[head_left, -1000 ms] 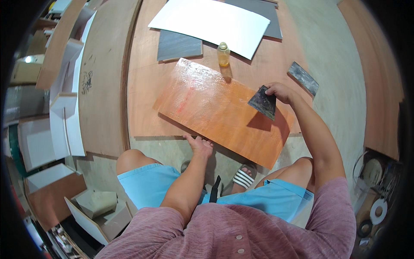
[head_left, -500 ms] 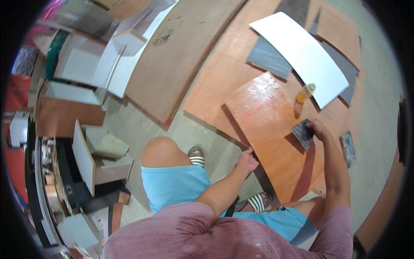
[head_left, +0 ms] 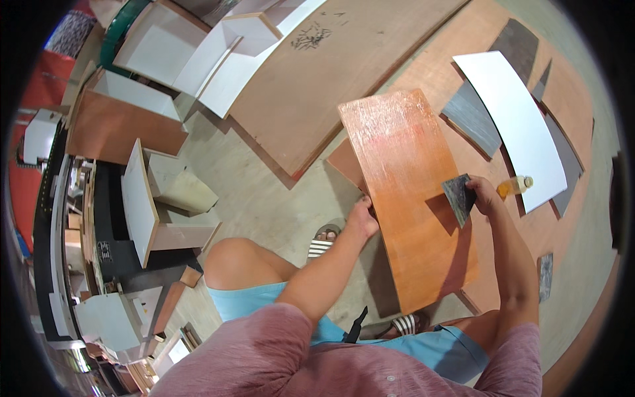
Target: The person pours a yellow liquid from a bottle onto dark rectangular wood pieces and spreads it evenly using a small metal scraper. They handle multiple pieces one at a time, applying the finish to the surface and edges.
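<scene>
My left hand (head_left: 362, 217) grips the left edge of an orange plywood board (head_left: 417, 258), which has a wet-looking sheen toward its far end and appears raised along that edge; some of the fingers are hidden under it. My right hand (head_left: 484, 196) is closed on a dark, smeared flat rectangular piece (head_left: 458, 197) held over the board's right side. Just beyond that hand, a small bottle of yellow liquid (head_left: 512, 186) is near a curved-looking white panel (head_left: 512, 129). The orange board lies over a larger plywood sheet (head_left: 493, 258).
Grey offcuts (head_left: 468, 112) lie around the white panel; a small grey piece (head_left: 545, 278) is at the right. A long brown panel (head_left: 297, 99) spans the back. Box units (head_left: 122, 129), loose boards (head_left: 142, 205) and black material (head_left: 111, 245) crowd the left. Bare concrete (head_left: 258, 205) shows between.
My view has swung leftward, shifting the scene right. The orange board has turned and its left edge appears higher, with my left hand gripping it. My right hand still holds the dark piece.
</scene>
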Motion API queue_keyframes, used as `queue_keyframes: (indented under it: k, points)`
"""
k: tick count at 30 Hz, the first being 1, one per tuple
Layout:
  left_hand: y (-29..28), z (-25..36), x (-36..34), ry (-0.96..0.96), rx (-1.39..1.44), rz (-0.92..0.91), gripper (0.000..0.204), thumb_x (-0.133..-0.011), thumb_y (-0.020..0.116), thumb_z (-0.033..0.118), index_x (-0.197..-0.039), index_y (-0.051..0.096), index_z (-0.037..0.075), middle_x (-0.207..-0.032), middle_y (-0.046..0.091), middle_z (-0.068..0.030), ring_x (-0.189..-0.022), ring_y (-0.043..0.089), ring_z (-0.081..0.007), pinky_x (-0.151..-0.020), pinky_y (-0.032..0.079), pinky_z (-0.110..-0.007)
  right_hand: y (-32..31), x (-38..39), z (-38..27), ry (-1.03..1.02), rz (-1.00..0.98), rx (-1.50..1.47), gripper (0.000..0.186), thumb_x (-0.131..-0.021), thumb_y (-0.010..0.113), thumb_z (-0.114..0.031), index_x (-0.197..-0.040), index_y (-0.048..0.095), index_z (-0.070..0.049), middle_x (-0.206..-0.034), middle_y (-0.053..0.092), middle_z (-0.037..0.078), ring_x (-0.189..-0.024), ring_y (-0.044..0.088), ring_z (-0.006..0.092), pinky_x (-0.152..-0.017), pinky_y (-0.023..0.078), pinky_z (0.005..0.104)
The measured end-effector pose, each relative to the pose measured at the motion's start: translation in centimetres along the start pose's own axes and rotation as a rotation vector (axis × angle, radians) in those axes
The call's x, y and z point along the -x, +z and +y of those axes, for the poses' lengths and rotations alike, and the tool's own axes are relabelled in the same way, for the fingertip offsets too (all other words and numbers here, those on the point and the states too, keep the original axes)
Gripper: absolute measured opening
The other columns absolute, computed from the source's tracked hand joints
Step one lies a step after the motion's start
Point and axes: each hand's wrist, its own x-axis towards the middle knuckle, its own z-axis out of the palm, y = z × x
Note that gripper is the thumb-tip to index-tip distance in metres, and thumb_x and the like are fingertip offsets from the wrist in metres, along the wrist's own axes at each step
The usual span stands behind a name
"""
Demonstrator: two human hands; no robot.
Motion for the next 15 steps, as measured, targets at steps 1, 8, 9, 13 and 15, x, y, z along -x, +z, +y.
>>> queue_keyframes:
  k: [1, 8, 9, 13, 15]
  points:
    - [0.9, 2.4, -0.6, 0.013, 0.004, -0.018, 0.028, -0.104, 0.042, 0.014, -0.127, 0.054, 0.002, -0.131, 0.059, -0.0169, -0.12, 0.058, -0.0348, -0.107, 0.045, -0.057, 1.6, -1.4, -1.4, -0.028, -0.014, -0.004, 0.032, -0.083, 0.05, -0.012, -0.107, 0.068, 0.0, -0.098, 0.069, 0.007, -0.095, 0.063, 0.0215, -0.092, 0.044, 0.0342]
    - [10.0, 22.5, -5.3, 0.203, -0.355, -0.18, 0.028, -0.102, 0.041, 0.009, -0.124, 0.053, -0.004, -0.126, 0.058, -0.0205, -0.114, 0.06, -0.0325, -0.095, 0.055, -0.053, 11.0, -11.5, -12.0, -0.116, -0.064, -0.138, 0.033, -0.088, 0.048, -0.012, -0.115, 0.065, -0.002, -0.108, 0.069, 0.008, -0.101, 0.063, 0.0227, -0.096, 0.044, 0.0361]
    - [10.5, 25.5, -5.7, 0.25, -0.391, -0.175, 0.026, -0.103, 0.039, 0.008, -0.121, 0.051, -0.004, -0.123, 0.058, -0.0203, -0.109, 0.061, -0.031, -0.092, 0.056, -0.053, 13.7, -11.8, -13.6, -0.134, -0.114, -0.129, 0.035, -0.089, 0.046, -0.013, -0.116, 0.064, -0.002, -0.11, 0.069, 0.008, -0.102, 0.063, 0.0226, -0.097, 0.044, 0.0366]
    - [15.0, 31.1, -4.9, 0.346, -0.455, -0.125, 0.023, -0.103, 0.038, 0.005, -0.118, 0.052, -0.005, -0.119, 0.057, -0.0191, -0.103, 0.062, -0.0291, -0.087, 0.06, -0.051, 16.7, -15.9, -16.8, -0.21, -0.194, -0.15, 0.04, -0.09, 0.043, -0.014, -0.124, 0.062, -0.004, -0.114, 0.069, 0.007, -0.11, 0.061, 0.0224, -0.103, 0.042, 0.0375]
    - [12.7, 34.0, -5.1, 0.346, -0.381, -0.115, 0.024, -0.101, 0.042, 0.002, -0.12, 0.053, -0.007, -0.12, 0.059, -0.0202, -0.106, 0.064, -0.0315, -0.091, 0.058, -0.049, 21.3, -17.0, -17.5, -0.221, -0.134, -0.16, 0.042, -0.09, 0.045, -0.015, -0.126, 0.061, -0.002, -0.115, 0.069, 0.007, -0.111, 0.062, 0.0232, -0.104, 0.042, 0.0374]
